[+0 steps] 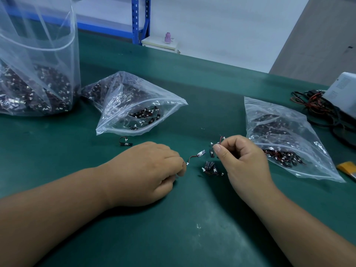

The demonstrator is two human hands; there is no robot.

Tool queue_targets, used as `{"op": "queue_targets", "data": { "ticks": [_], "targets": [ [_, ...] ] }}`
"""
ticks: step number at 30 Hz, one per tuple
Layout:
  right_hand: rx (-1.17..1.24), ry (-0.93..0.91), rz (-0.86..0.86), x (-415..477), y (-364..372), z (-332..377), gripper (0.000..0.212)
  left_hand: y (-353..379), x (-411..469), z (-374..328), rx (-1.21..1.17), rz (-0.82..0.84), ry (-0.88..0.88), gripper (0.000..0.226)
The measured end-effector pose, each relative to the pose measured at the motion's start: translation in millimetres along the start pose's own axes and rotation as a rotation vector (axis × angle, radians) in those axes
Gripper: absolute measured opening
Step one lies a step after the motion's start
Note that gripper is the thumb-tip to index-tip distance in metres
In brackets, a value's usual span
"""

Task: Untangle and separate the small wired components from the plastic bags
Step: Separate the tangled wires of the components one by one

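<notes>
left hand [146,170] pinches white plug [187,164] of black component [200,153] | right hand [244,157] pinches red-black wire [221,139]

1. An electronics assembly workshop, to judge by the bench covered with a green work mat [192,237].
2. On the mat lie clear zip bags [123,97] packed with small wired components [146,114].
3. At the mat's far right sit a white device [342,89] and tangled red and black cables [316,105].
4. Beyond the mat's far edge stands blue slotted racking [137,20].

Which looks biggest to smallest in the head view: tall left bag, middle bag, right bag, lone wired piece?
1. tall left bag
2 and 3. middle bag and right bag: they look about alike, so I can't rank them
4. lone wired piece
</notes>
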State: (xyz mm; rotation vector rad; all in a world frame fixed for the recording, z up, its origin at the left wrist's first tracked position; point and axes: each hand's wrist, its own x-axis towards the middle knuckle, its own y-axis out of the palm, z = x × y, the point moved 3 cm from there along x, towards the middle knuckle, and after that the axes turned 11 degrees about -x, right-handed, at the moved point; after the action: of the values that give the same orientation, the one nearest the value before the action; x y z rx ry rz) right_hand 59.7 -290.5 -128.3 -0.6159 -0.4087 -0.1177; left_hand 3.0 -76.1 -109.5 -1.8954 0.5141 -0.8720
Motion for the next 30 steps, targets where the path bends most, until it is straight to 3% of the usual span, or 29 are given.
{"op": "queue_targets", "data": {
  "ticks": [12, 19, 21, 23, 26, 30],
  "targets": [
    [-0.012, 0.029, 0.002, -0.2, 0.2, 0.4, 0.016, 1.1, 0.0, 0.6, 0.018, -0.008, 0.013, 0.007],
    [-0.172, 0.088, -0.024, 1.2, -2.5, -3.1, 0.015, 1.9, -0.4, 2.0, 0.02, -0.019, 0.025, 0.011],
    [-0.29, 0.009, -0.043, -0.8, -4.7, 3.2, 0.013, 1.6, -0.4, 1.7, 0.009, -0.033, 0.021, 0.013],
    [-0.409, -0.19, -0.049, -5.7, -5.8, 15.7, 0.007, 0.2, -0.4, 1.1, -0.018, -0.066, 0.01, 0.017],
    [-0.557, -0.549, 0.062, -21.5, 1.0, 35.0, 0.02, -1.2, -0.3, 0.2, -0.053, -0.098, -0.002, 0.018],
    [-0.707, -0.785, 0.128, -39.5, 14.2, 49.7, 0.03, -1.3, -0.1, -0.3, -0.073, -0.126, 0.004, 0.021]
  ]
}}
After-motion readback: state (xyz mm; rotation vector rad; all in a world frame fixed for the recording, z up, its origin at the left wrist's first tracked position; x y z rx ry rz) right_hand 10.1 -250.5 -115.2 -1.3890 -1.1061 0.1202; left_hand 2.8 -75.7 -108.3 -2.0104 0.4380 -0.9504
